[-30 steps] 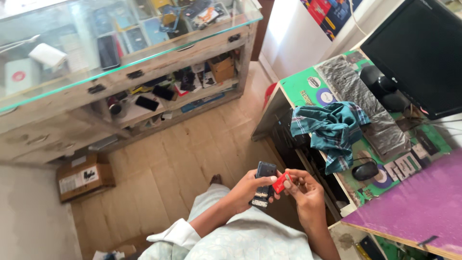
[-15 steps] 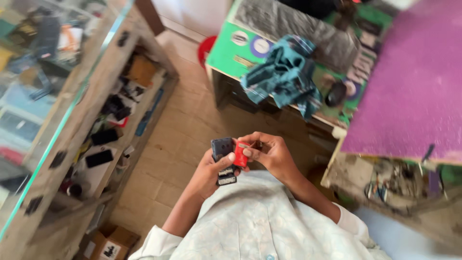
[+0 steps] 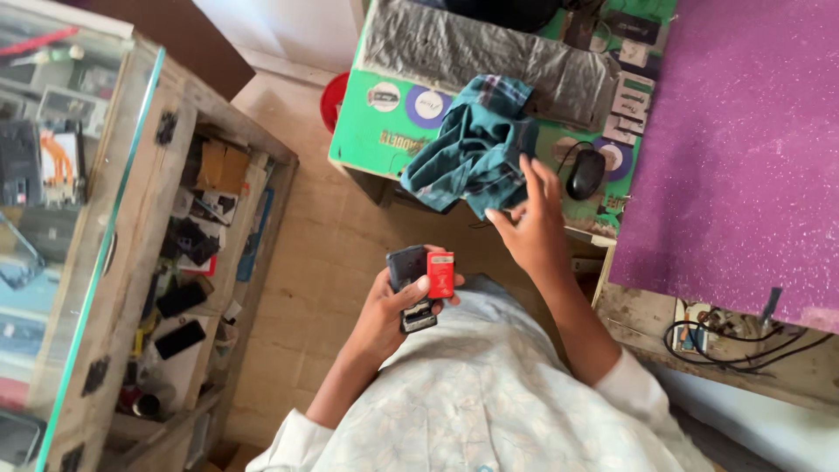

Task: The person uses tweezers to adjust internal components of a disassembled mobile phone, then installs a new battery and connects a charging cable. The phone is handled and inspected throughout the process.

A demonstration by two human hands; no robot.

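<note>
My left hand [image 3: 395, 308] grips a small dark phone [image 3: 408, 284] together with a red battery-like block [image 3: 440, 274], pinned by the thumb, above my lap. Raised toward the desk, my right hand [image 3: 528, 225] has its fingers apart and holds nothing. Its fingertips are close to a crumpled teal checked cloth [image 3: 476, 147] that lies on the green desk mat [image 3: 367, 131]. A black computer mouse [image 3: 585, 172] sits just right of that hand.
A glass-topped wooden display counter [image 3: 105, 262] with phones and parts on its shelves stands at left. A covered keyboard [image 3: 481, 54] lies at the desk's back. A purple mat [image 3: 743, 149] fills the right, with cables [image 3: 725, 336] below it. A red bin [image 3: 333, 98] stands on the floor.
My right hand has let go of the phone and red block and risen toward the teal cloth. The left hand now holds both alone. The head camera has swung round.
</note>
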